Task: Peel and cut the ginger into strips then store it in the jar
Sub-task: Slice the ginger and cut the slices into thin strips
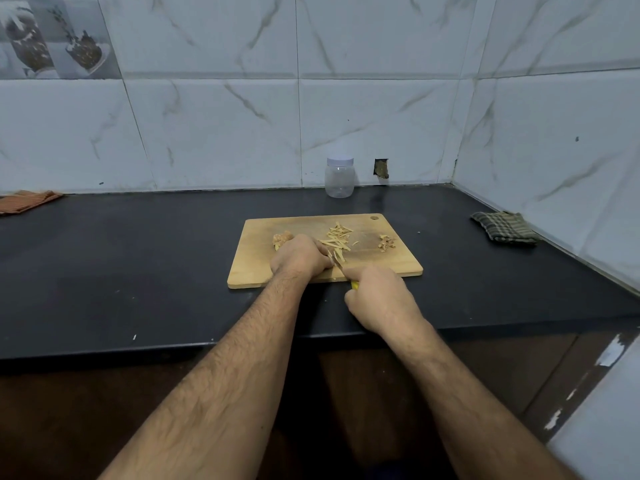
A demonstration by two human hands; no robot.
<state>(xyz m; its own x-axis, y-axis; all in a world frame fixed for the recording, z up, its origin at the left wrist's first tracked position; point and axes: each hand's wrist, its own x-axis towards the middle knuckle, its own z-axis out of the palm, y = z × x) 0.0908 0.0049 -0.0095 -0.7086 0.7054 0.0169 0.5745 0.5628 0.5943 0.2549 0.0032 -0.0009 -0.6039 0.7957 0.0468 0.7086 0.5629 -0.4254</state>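
The ginger under the left hand sits mid-board, hidden by curled fingers that pin it. The knife, gripped by the right hand, cuts just beside those fingertips at their 3 o'clock; a slip risks nicking them. Strips lie at 1 o'clock, the lidded jar at 12.

Black counter meets marble-look tiled walls in a corner.
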